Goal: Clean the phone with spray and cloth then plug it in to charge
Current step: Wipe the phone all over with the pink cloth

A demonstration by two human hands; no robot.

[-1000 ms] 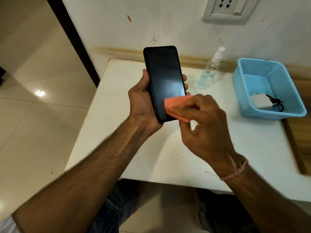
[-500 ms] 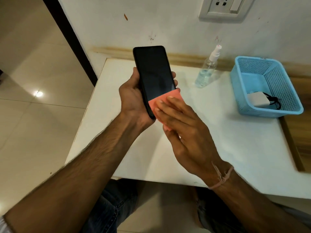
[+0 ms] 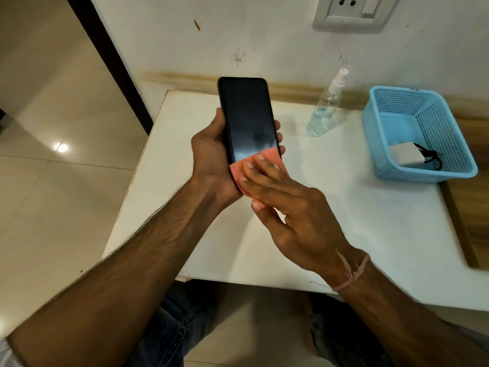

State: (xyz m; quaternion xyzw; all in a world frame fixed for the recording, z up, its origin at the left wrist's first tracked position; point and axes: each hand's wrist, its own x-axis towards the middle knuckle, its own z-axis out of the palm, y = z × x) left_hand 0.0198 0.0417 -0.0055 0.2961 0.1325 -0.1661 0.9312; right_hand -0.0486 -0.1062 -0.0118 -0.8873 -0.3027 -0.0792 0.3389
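At a white table [image 3: 344, 234] set against a scuffed wall, we look down over our own two forearms. A blue perforated basket [image 3: 423, 176] stands at the table's far right. We hold the phone [image 3: 248, 120] above the table, upright and dark screen toward us, our left hand [image 3: 211, 152] wrapped around its lower half, thumb on one edge and fingertips curling over the other. Our right hand [image 3: 293, 207] lies across the phone's bottom end, its fingers straight and flat, pressing there. A clear spray bottle [image 3: 324, 109] stands between phone and basket, near the wall. Under those flat fingers sits the orange cloth [image 3: 274, 158], covering the screen's lowest part. A white charger [image 3: 404, 154] with a black cable rests inside the basket. A wall socket [image 3: 349, 11] is above the spray bottle.
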